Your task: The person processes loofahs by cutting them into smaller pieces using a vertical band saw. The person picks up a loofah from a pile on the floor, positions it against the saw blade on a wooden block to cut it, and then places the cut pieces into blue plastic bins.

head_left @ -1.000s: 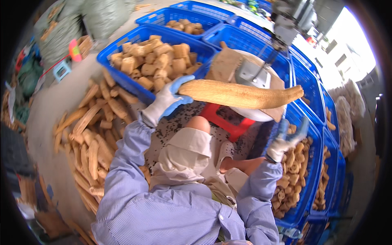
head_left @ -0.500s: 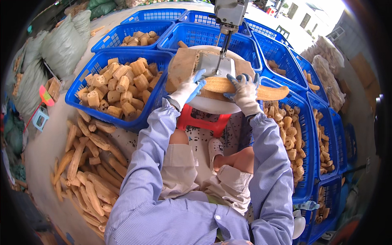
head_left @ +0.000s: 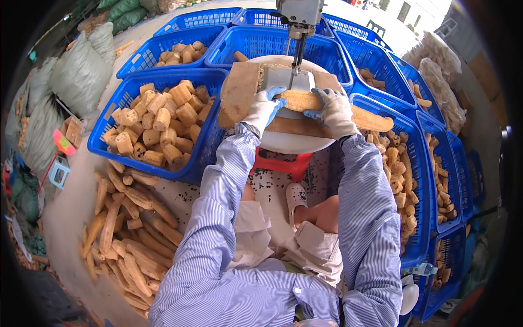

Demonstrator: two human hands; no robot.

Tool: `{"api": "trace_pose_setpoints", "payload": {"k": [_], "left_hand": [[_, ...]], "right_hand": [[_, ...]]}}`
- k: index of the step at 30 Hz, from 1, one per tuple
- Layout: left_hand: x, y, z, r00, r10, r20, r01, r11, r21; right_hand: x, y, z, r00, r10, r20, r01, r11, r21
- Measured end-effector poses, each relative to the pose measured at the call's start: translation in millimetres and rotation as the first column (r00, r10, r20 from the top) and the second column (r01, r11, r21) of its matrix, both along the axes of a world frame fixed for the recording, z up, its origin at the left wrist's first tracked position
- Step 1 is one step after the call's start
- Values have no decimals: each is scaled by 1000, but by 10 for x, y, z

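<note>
A long tan dried loofah (head_left: 300,101) lies crosswise over the worktop, its right end reaching out past the edge. My left hand (head_left: 263,111), in a white and blue glove, closes on its left end. My right hand (head_left: 334,113), gloved alike, grips it around the middle, fingers over the far side. Just beyond the loofah is a metal plate (head_left: 286,79) set into a wooden board (head_left: 238,92). Over the plate stands a grey machine head (head_left: 299,13) with a narrow upright rod coming down. The rod's lower end is close to the loofah; whether they touch I cannot tell.
A blue basket (head_left: 98,128) of short loofah pieces stands at the left. Whole loofahs (head_left: 133,267) lie heaped on the floor below it. More blue baskets (head_left: 417,240) with pieces line the right and back. A red stool (head_left: 283,165) is under the worktop.
Both hands and the loofah have shifted slightly, the loofah's left part now nearer the metal plate's front. My view has tilted a little. The grip of both hands on the loofah stays.
</note>
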State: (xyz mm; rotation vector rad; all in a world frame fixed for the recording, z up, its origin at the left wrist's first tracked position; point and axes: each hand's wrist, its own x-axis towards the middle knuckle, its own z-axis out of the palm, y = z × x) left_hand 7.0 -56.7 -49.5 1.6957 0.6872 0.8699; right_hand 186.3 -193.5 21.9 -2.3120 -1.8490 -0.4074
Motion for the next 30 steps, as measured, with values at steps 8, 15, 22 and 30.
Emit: {"api": "trace_pose_setpoints", "payload": {"k": [8, 15, 22, 30], "left_hand": [[96, -1, -126, 986, -10, 166, 6, 1000, 27], [244, 162, -142, 980, 20, 197, -9, 999, -52], [380, 208, 14, 992, 123, 11, -122, 992, -28], [360, 385, -45, 903, 376, 206, -402, 910, 103]], "right_hand": [[120, 70, -16, 996, 22, 81, -18, 999, -44], [170, 192, 74, 995, -25, 99, 33, 996, -79], [281, 406, 49, 990, -114, 84, 124, 984, -127], [349, 582, 218, 995, -96, -35, 87, 975, -204]]}}
